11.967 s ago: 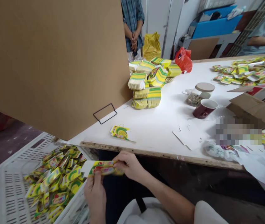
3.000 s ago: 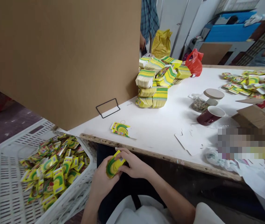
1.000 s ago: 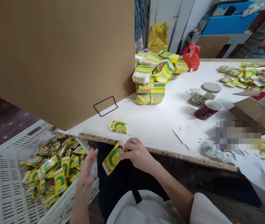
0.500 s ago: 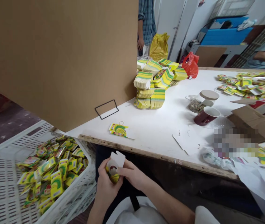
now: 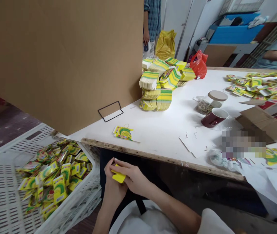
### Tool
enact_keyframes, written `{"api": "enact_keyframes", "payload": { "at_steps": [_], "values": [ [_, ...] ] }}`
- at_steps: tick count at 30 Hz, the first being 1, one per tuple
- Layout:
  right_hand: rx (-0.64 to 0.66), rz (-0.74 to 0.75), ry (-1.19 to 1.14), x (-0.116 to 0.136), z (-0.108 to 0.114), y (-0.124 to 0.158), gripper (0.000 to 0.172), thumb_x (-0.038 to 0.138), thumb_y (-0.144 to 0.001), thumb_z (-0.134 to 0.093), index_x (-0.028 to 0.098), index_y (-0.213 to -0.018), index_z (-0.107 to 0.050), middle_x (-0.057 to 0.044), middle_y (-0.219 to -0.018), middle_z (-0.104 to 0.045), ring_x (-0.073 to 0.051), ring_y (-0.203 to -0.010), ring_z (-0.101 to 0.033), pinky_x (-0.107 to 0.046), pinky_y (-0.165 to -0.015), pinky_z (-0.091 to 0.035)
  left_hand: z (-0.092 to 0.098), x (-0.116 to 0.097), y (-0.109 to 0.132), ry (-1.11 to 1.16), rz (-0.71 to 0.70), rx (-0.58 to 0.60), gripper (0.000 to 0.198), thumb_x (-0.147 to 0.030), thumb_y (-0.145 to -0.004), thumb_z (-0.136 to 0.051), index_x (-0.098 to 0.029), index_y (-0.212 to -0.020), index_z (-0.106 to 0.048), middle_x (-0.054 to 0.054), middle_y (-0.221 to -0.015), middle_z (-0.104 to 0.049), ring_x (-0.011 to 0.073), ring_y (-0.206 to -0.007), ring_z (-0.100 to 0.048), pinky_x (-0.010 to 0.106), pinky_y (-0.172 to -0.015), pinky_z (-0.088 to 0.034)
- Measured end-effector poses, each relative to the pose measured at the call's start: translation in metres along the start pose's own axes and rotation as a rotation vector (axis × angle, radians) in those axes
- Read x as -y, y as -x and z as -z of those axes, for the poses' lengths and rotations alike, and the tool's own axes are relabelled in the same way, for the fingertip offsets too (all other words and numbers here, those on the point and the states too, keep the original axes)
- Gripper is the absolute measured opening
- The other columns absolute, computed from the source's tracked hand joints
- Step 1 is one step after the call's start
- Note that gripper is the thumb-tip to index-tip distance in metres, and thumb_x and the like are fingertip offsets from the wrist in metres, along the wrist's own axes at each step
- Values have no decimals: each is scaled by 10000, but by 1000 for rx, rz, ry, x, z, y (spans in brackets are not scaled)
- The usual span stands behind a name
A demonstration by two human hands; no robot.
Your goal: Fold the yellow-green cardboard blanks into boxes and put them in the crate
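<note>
Both left hand (image 5: 112, 190) and right hand (image 5: 135, 179) clamp fingers (image 5: 123, 163) on a yellow packet (image 5: 118, 177) beside a crate (image 5: 4, 198), below the table (image 5: 158, 130).

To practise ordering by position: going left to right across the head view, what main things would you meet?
white crate, yellow packet, card stacks, maroon mug, cardboard box

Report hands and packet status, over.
Left hand, right hand: both closed on yellow packet. Held below table edge. White crate of packets beside left hand.
</note>
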State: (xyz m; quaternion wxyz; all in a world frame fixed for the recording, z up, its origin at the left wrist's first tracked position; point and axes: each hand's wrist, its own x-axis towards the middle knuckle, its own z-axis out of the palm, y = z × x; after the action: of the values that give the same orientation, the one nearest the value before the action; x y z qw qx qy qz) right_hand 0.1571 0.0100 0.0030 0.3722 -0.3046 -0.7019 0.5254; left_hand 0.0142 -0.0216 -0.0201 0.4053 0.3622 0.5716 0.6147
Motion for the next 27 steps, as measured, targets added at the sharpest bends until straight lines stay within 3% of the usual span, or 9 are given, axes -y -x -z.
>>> {"api": "enact_keyframes", "payload": {
  "at_steps": [2, 4, 8, 13, 15, 18, 21, 24, 27],
  "values": [
    [-138, 12, -6, -7, 1, -3, 548, 48, -926, -434, 271, -1403, -587, -76, -1527, -499, -183, -1437, -446, -391, -1188, -381, 3, -3, -3, -226, -77, 38, 706, -127, -483, -884, -229, -1142, -649, 115, -1278, -581, 331, -1253, -530, 454, -1113, -394],
    [-153, 34, 38, -12, 7, -5, 488, 129, -953, -516, 234, -1427, -561, -114, -1571, -432, -210, -1468, -398, -402, -1200, -359, 9, -9, -6, -475, -115, 120, 616, -196, -553, -867, -235, -1129, -652, 91, -1121, -661, 314, -1112, -615, 455, -1012, -467],
    [129, 25, 196, -9, 26, -9, 396, 183, -945, -606, 212, -1338, -634, -144, -1626, -322, -250, -1469, -393, -399, -1177, -390, 22, -23, -8, -626, -60, 241, 534, -292, -600, -867, -245, -1095, -674, 58, -982, -724, 279, -895, -679, 376, -818, -519],
    [369, 12, 263, 2, 47, -16, 187, 227, -923, -658, 172, -1072, -756, -177, -1412, -590, -281, -1391, -505, -415, -1116, -461, 27, -33, -9, -685, -18, 453, 510, -290, -593, -871, -242, -1071, -696, 45, -942, -749, 252, -820, -694, 337, -755, -524],
    [356, -9, 272, 3, 45, -16, 166, 217, -879, -712, 177, -1035, -751, -159, -1348, -629, -289, -1369, -527, -419, -1088, -484, 26, -32, -9, -672, -20, 451, 515, -287, -587, -872, -244, -1072, -702, 48, -967, -749, 252, -847, -696, 337, -776, -528],
    [178, 16, 215, 1, 32, -17, 433, 185, -836, -749, 188, -1255, -637, -158, -1441, -541, -275, -1437, -435, -421, -1119, -449, 23, -27, -11, -540, 2, 315, 564, -317, -557, -899, -231, -1076, -693, 54, -978, -734, 247, -863, -684, 342, -800, -536],
    [-47, 34, 83, -3, 25, -26, 768, 312, -805, -806, 217, -1459, -416, -163, -1483, -486, -253, -1326, -533, -393, -1041, -511, 20, -23, -16, -61, 12, -29, 625, -491, -578, -883, -215, -1087, -645, 62, -1019, -698, 230, -877, -669, 344, -799, -556],
    [-245, -166, 309, -8, 39, -51, 491, 366, -895, -710, 208, -1326, -533, -118, -1293, -611, -209, -1116, -632, -342, -936, -546, 21, -22, -21, 473, 59, -337, 723, -784, -671, -676, -192, -1080, -600, 97, -1090, -651, 254, -1045, -636, 384, -907, -559],
    [-319, -436, 688, -17, 58, -83, 339, 316, -929, -668, 169, -1227, -603, -155, -1241, -603, -268, -1147, -598, -410, -976, -507, 21, -19, -21, 626, 277, -360, 741, -825, -689, -628, -167, -1030, -595, 135, -1095, -640, 265, -1105, -619, 402, -932, -562]
  ]
}}
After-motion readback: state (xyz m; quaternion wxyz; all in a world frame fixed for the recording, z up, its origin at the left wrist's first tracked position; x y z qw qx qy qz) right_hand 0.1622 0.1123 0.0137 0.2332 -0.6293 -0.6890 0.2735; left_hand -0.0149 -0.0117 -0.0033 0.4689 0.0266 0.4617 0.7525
